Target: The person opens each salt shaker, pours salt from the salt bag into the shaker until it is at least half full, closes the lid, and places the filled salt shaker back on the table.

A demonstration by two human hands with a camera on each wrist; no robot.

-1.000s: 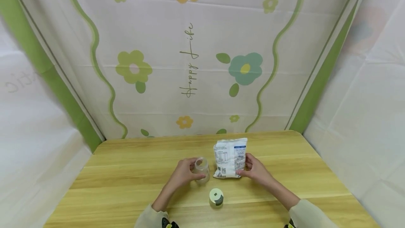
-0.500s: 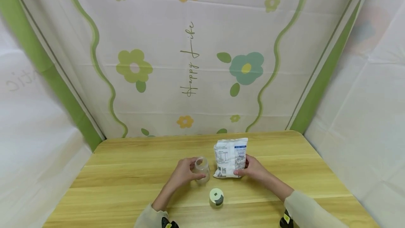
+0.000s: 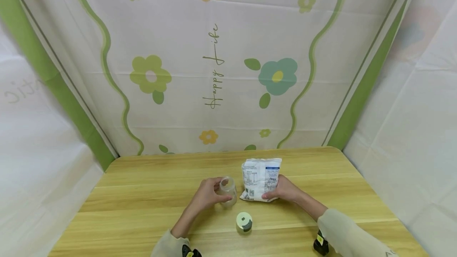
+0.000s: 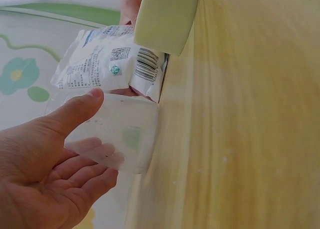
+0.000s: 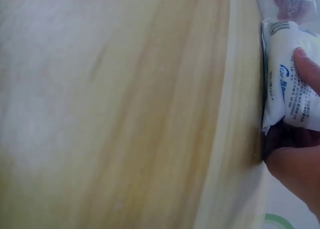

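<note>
My left hand (image 3: 210, 192) holds a clear, wide-mouthed jar (image 3: 229, 198) upright on the table, thumb on the near side and fingers round the far side. In the left wrist view the jar (image 4: 132, 134) looks cloudy, and no contents can be made out. A white printed bag (image 3: 258, 177) stands just right of the jar. My right hand (image 3: 285, 190) grips its lower right side, with the thumb (image 5: 306, 64) across the printed face and the fingers hidden behind. In front of both sits a small pale green cylinder (image 3: 244, 221) with a dark patch on top, touched by neither hand.
All of it stands on a wood-grain table (image 3: 143, 201). Behind the far edge hangs a pale cloth (image 3: 178, 122) with printed flowers, and more cloth closes off both sides.
My right hand has slid further round the bag, its thumb moving left across the front. The bag's top now leans slightly right. The left hand, the jar and the green cylinder have stayed put.
</note>
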